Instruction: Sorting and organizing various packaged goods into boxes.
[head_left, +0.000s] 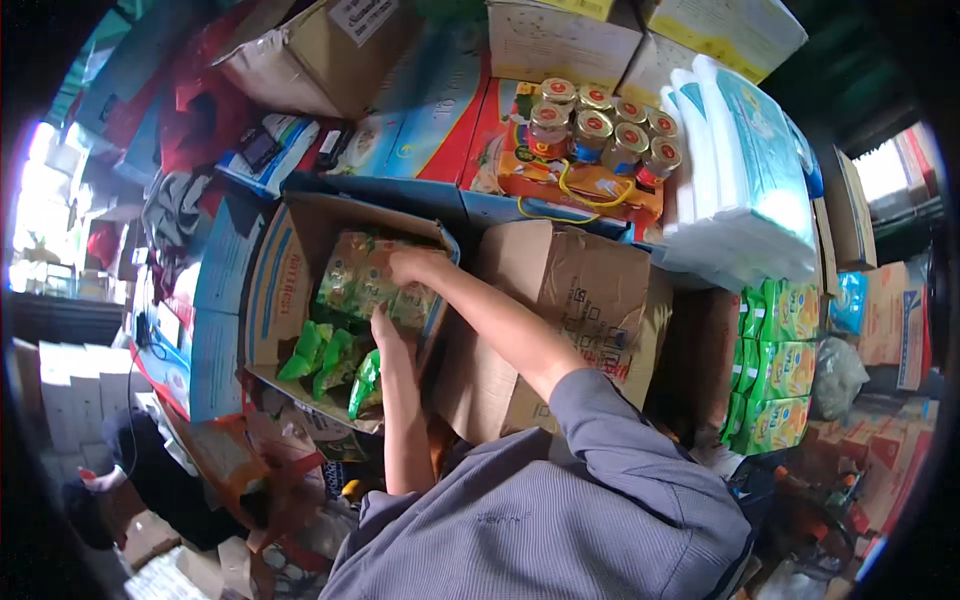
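Observation:
An open cardboard box (276,322) stands in front of me, with both my hands inside it. A bundle of green-and-orange food packets (352,275) lies at the far side of the box. My right hand (415,267) is closed on its upper right part, the fingertips partly hidden. Lower down, my left hand (386,325) holds the bundle's near edge, with the thumb showing and the other fingers hidden. Several bright green packets (335,360) sit nearer to me in the same box.
Right of the box is another brown carton (595,290) with flaps. Gold-lidded jars (594,124) stand on an orange package behind it. White plastic-wrapped packs (745,165) and stacked green packets (775,370) are at the right. A person (165,470) is at the lower left.

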